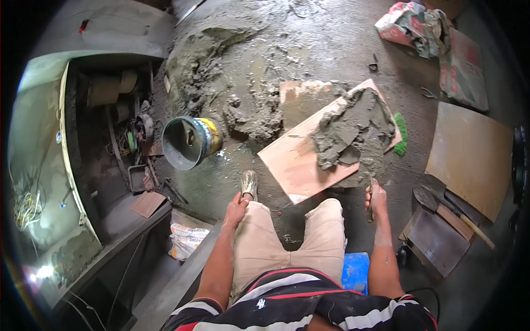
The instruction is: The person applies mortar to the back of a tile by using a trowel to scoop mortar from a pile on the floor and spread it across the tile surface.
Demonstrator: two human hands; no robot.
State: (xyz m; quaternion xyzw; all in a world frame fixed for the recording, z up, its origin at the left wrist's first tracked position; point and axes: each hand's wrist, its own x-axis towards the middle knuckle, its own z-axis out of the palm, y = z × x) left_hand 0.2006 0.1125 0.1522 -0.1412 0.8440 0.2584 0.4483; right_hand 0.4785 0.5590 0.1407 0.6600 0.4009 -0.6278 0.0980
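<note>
A large pinkish tile (298, 175) lies slanted in front of my knees, with a heap of wet grey mortar (353, 129) over its right half. My right hand (377, 201) is closed round a mortar-caked hand tool (371, 186), just beyond the tile's near right side. Most of that tool is hidden or blends into the mortar, so its exact kind is unclear. Beside my left knee, my left hand (237, 211) has its fingers curled in against the trouser leg (256, 220). Whether anything small is in those fingers is hidden.
Left of the tile stands a bucket (182, 151) with its mouth toward me. Spread mortar (221, 71) covers the floor beyond. A green brush (401, 134) touches the tile's right end. Further right are a tile (469, 154), a shovel (441, 201) and cement bags (464, 71).
</note>
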